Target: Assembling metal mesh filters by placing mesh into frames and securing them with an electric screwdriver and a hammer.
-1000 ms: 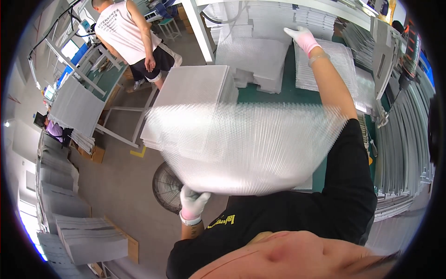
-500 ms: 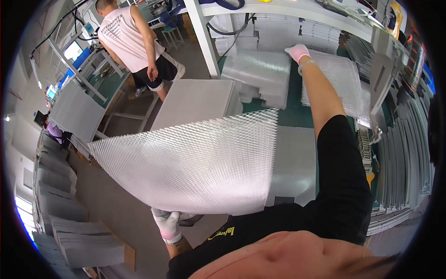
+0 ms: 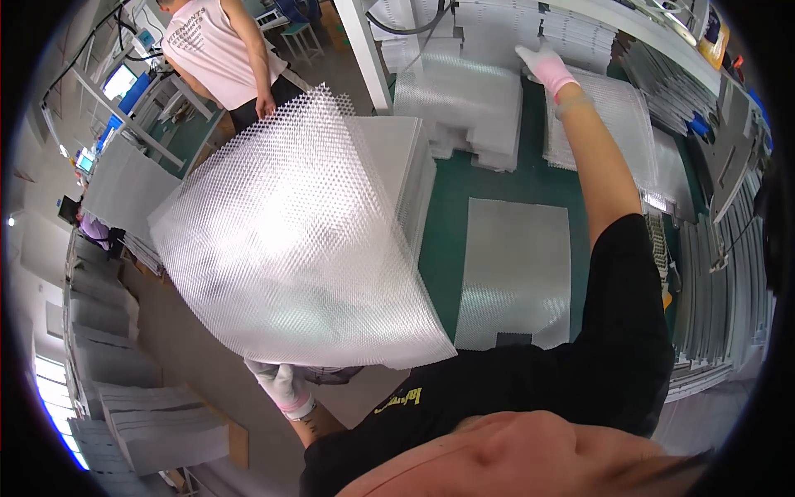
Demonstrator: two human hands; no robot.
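My left hand (image 3: 283, 388), in a white and pink glove, is closed on the lower edge of a large silvery mesh sheet (image 3: 281, 240). The sheet bows upward, its far corner raised in front of a stack of grey sheets (image 3: 387, 141). My right hand (image 3: 548, 69), gloved the same way, reaches to the far left corner of a stack of mesh sheets (image 3: 609, 124). Its fingers are stretched out and apart, with nothing visible in them. Flat on the green table (image 3: 443, 215) lies a single silvery sheet (image 3: 517, 265) with a small dark patch at its near edge.
A stack of cut, shiny sheets (image 3: 460, 103) stands at the back middle, near a white frame post (image 3: 366, 54). White stacked parts (image 3: 497, 37) line the back. Upright grey sheets (image 3: 720, 290) fill the right side. A person (image 3: 219, 54) stands at the far left.
The mesh sheet has swung left and its far corner has risen, uncovering more of the table and the flat sheet. My right hand has shifted slightly farther away. The view has moved too.
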